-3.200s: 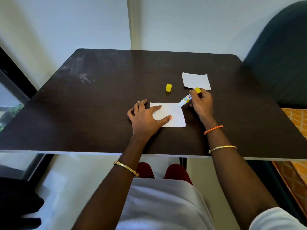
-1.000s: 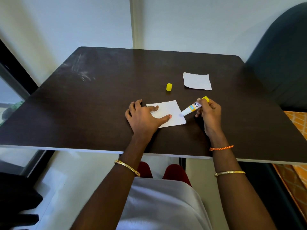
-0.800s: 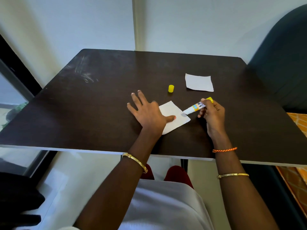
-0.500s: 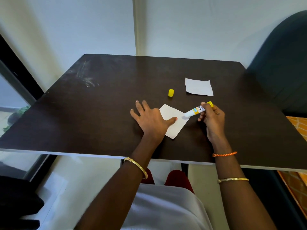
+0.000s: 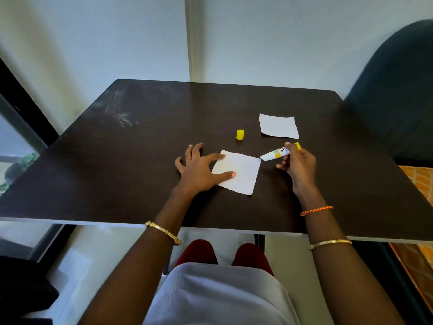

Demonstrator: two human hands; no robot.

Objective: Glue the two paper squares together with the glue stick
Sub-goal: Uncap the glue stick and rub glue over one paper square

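Dark table (image 5: 140, 160) by pale wall (image 5: 257, 38); left hand (image 5: 199, 170) flat, right hand (image 5: 297, 167) gripping glue stick (image 5: 276, 154).

1. Near paper square (image 5: 241, 171): white, flat on the dark surface (image 5: 117, 160), turned cornerwise.
2. Far paper square (image 5: 278, 126): white, flat, well apart from the first.
3. Glue stick (image 5: 276, 154): uncapped, tilted, white tip just beside the near square's right corner.
4. Yellow cap (image 5: 240, 134): upright between the squares.

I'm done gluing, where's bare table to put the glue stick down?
Bare table left of the left hand, and right of the right hand. It is crowded among the cap, far paper and near paper.
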